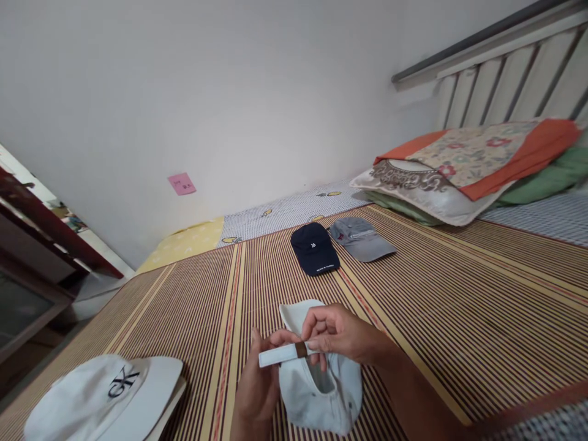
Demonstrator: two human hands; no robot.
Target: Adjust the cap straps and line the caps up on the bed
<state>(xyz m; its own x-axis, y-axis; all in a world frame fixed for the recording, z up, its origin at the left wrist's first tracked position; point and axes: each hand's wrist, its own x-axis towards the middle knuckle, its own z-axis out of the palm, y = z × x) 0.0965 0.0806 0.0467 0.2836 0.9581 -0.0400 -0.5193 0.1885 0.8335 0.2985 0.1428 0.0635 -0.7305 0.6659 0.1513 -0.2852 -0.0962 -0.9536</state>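
Observation:
A pale blue baseball cap lies on the striped mat, its back opening facing me and its brim pointing away. My right hand pinches the cap's back strap near a brown buckle or patch. Beside it, my left hand has its fingers behind the strap and its thumb up; the free strap end sticks out to the left over that hand. The left fingertips are partly hidden behind the strap.
A white cap with black letters sits at lower left. Further off lie a navy cap and a grey cap. Pillows are stacked at right below a radiator. A pink note sticks to the wall.

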